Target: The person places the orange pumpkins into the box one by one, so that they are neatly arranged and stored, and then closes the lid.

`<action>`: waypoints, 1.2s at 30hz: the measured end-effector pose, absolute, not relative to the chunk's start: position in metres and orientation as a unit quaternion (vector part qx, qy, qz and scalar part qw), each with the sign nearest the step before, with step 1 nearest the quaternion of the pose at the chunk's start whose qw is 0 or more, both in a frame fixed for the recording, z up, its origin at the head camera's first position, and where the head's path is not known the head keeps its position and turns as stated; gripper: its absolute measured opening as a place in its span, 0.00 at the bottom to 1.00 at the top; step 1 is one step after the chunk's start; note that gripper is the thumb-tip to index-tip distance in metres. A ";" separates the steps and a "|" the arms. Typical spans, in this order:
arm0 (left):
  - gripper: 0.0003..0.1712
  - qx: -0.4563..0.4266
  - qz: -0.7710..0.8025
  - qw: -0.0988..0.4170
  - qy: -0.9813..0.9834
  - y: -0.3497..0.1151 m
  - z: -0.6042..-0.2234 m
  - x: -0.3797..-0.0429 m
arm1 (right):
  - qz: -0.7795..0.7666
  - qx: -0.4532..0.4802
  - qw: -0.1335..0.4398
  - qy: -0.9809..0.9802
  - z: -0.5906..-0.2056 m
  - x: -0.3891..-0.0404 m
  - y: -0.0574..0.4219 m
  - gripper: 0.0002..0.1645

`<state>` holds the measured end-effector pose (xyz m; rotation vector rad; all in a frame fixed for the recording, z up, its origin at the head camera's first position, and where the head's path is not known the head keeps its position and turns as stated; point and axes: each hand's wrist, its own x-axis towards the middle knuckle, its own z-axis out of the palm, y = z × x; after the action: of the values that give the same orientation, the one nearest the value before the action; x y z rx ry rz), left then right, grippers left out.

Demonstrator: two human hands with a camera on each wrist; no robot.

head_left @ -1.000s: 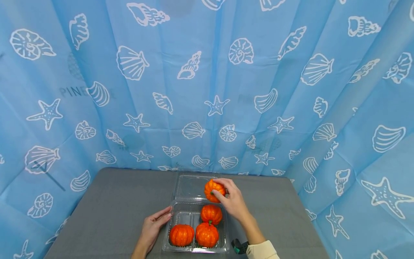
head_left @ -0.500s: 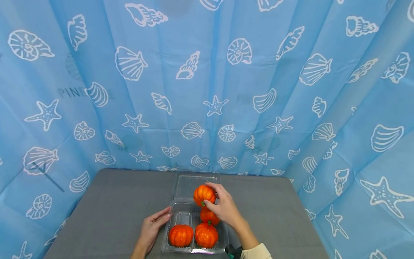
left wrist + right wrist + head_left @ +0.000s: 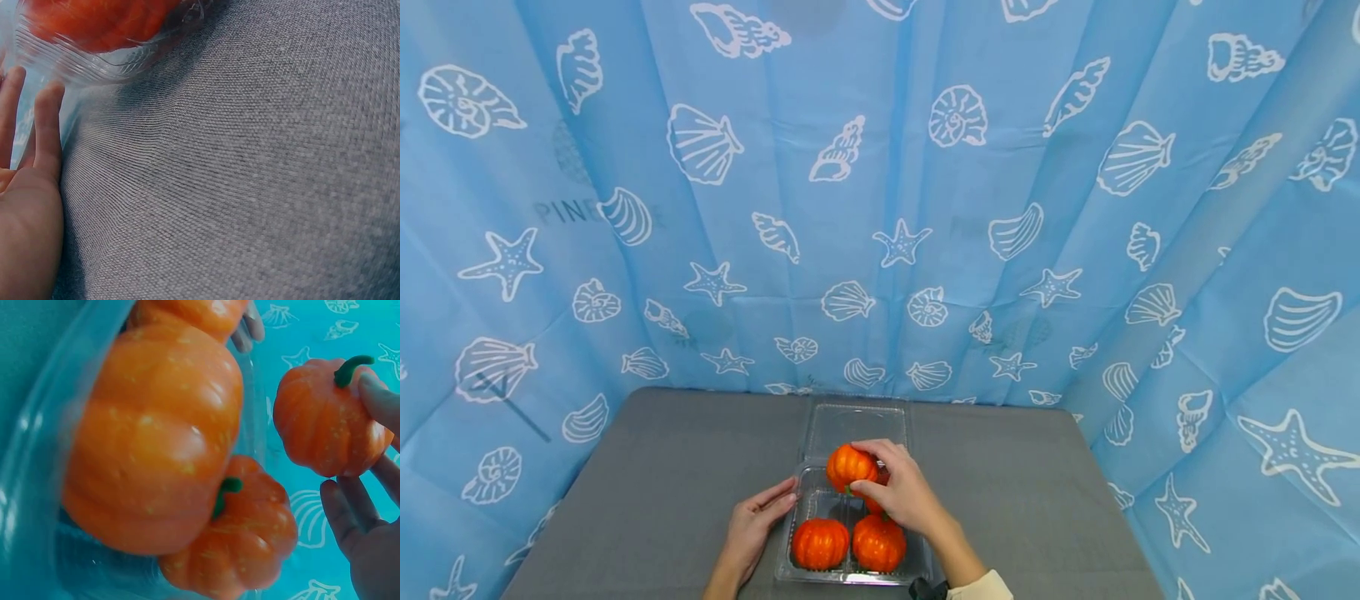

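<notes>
My right hand (image 3: pixel 904 492) grips a small orange pumpkin (image 3: pixel 850 467) with a green stem, thumb on one side and fingers on the other. It is held over the back of a clear plastic clamshell container (image 3: pixel 850 581), above its back-left compartment. Inside the container sit a front-left pumpkin (image 3: pixel 820 544), a front-right pumpkin (image 3: pixel 878 544) and a back-right pumpkin (image 3: pixel 874 502), the last partly hidden by my right hand. My left hand (image 3: pixel 757 521) rests at the container's left side, fingers extended against the wall. In the right wrist view, the held pumpkin (image 3: pixel 328 422) hangs beside the container.
The container's clear lid (image 3: pixel 857 427) lies folded back on the grey cloth-covered table (image 3: pixel 700 467). A blue curtain (image 3: pixel 880 183) with white shell prints rises behind the table and along its sides. A dark band (image 3: pixel 928 590) sits at my right wrist near the container's front-right corner.
My right hand has carried the pumpkin leftward and toward me, from over the lid to over the container's back-left compartment. My left hand has stayed at the container's side.
</notes>
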<state>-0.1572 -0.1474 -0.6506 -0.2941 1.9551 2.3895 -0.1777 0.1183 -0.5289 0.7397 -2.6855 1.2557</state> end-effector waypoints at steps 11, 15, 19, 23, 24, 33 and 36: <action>0.30 -0.094 0.770 0.027 0.630 -0.147 -0.650 -0.157 | 0.402 0.248 -0.013 -0.881 -0.538 -0.172 0.106 0.32; 0.30 -0.094 0.771 0.031 0.628 -0.147 -0.650 -0.156 | 0.402 0.254 -0.014 -0.879 -0.545 -0.171 0.104 0.32; 0.31 -0.099 0.767 0.034 0.633 -0.147 -0.649 -0.156 | 0.396 0.260 -0.010 -0.881 -0.549 -0.170 0.100 0.32; 0.31 -0.101 0.760 0.032 0.641 -0.148 -0.647 -0.158 | 0.377 0.265 0.003 -0.888 -0.551 -0.170 0.098 0.31; 0.31 -0.101 0.760 0.031 0.642 -0.148 -0.647 -0.158 | 0.368 0.267 0.007 -0.890 -0.551 -0.170 0.097 0.31; 0.30 -0.102 0.755 0.027 0.647 -0.148 -0.648 -0.158 | 0.294 0.292 0.017 -0.910 -0.552 -0.170 0.087 0.31; 0.30 -0.097 0.756 0.025 0.647 -0.148 -0.649 -0.158 | 0.282 0.295 0.013 -0.913 -0.552 -0.170 0.084 0.31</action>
<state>-0.1583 -0.1476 -0.6487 -0.3012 1.9993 2.3377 -0.1699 0.0840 -0.5523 0.9199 -2.8444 0.8786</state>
